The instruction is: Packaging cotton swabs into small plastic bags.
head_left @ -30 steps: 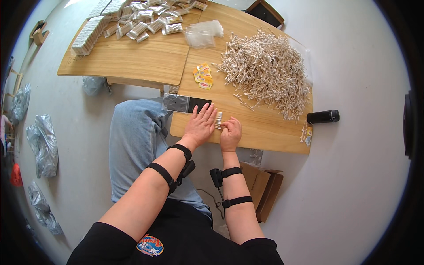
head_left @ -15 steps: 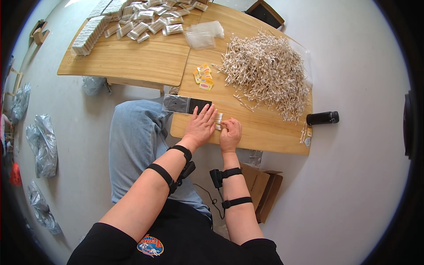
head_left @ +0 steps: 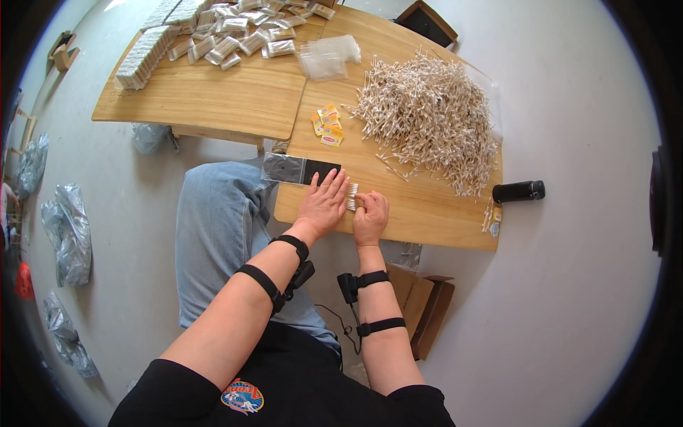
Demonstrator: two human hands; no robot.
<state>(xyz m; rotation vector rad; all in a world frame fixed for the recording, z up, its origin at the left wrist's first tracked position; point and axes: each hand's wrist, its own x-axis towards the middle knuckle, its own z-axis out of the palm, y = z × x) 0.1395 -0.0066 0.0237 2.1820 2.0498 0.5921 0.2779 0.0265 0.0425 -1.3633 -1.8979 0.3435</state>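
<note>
My left hand (head_left: 321,204) lies flat with its fingers stretched out, palm down at the near edge of the wooden table (head_left: 420,224). From under its fingers the white tips of a small row of cotton swabs (head_left: 351,191) stick out to the right. My right hand (head_left: 371,217) is closed, fingers curled, its fingertips at the ends of that row; what they may pinch is too small to make out. Beyond my left fingertips lies a black strip (head_left: 321,170) with a clear plastic sleeve (head_left: 283,169).
A big heap of loose cotton swabs (head_left: 430,114) covers the back right. Small yellow cards (head_left: 329,128) and clear bags (head_left: 324,60) lie left of it. Packed swab packets (head_left: 224,48) fill the far left. A black cylinder (head_left: 519,191) is beyond the right edge.
Hardly anything differs. My right fingertips have shifted very slightly at the row of swabs, while my left hand stays in place.
</note>
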